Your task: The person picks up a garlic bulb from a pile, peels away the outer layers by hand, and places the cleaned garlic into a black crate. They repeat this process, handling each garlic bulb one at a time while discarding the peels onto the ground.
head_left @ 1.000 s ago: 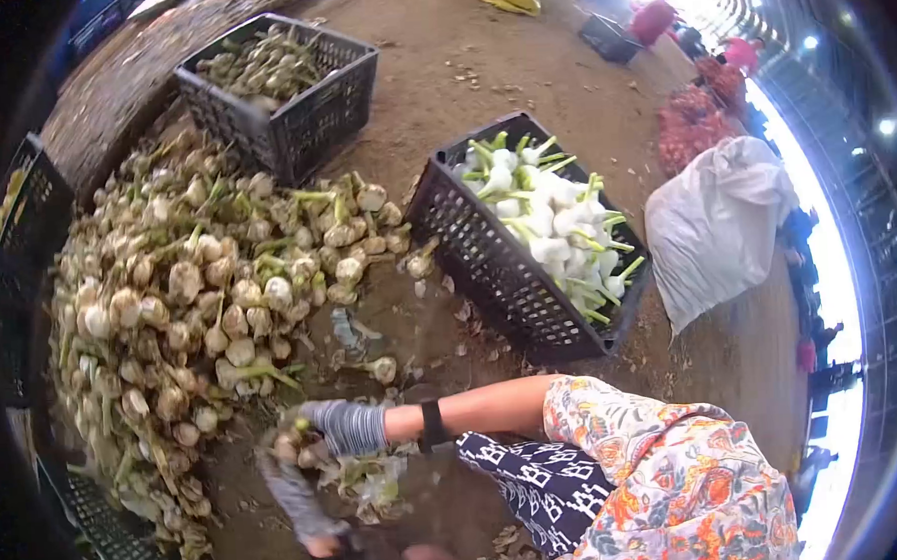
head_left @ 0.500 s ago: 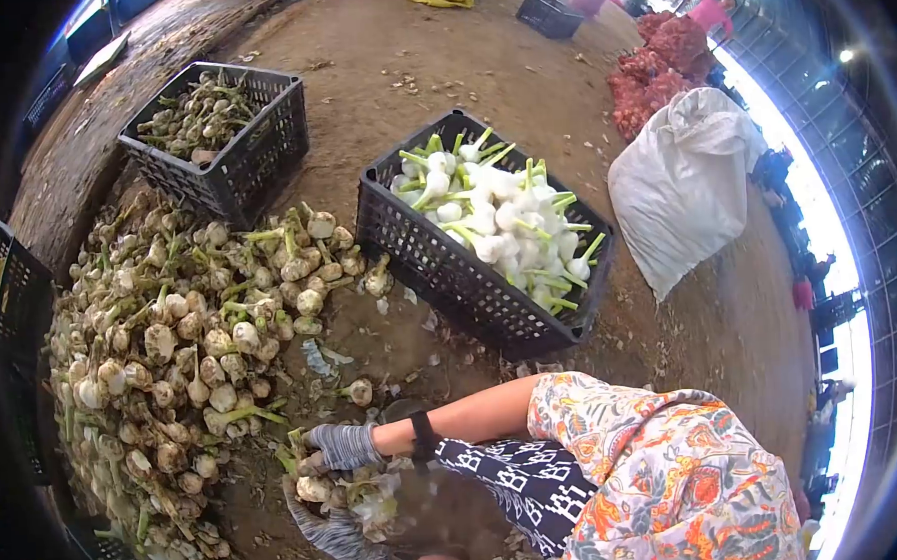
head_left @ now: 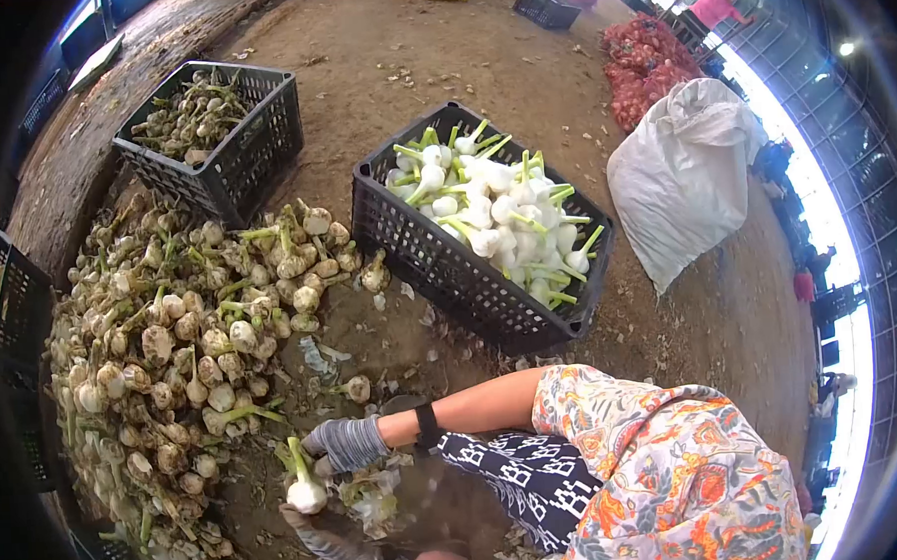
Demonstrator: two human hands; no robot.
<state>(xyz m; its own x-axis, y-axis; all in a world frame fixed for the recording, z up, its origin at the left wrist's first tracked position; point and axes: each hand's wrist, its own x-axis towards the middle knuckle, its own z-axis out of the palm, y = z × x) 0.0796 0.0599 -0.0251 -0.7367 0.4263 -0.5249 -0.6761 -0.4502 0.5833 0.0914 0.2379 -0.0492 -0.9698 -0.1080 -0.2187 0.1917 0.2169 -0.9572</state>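
A white garlic bulb (head_left: 306, 496) with a short green stem is held between my two gloved hands at the lower middle. My left hand (head_left: 335, 545) is below, its fingers closed against the bulb's underside. Above it, my right hand (head_left: 344, 446), in a grey striped glove, has curled fingers beside the stem and the bulb's top; the fingertips are partly hidden. Loose papery skins (head_left: 373, 498) lie just right of the bulb, under my right wrist. A large heap of soil-stained garlic (head_left: 172, 372) spreads to the left of my hands.
A black crate (head_left: 448, 270) of clean white garlic stands ahead. Another crate (head_left: 252, 143) with trimmed, dirty garlic or stems sits behind the heap. A white sack (head_left: 684, 175) and red net bags (head_left: 649, 66) are at right. More black crates (head_left: 19, 309) line the left edge.
The dirty outer skin around the held bulb is gone, and it now shows white with its stem pointing up. My right hand has shifted slightly up from my left.
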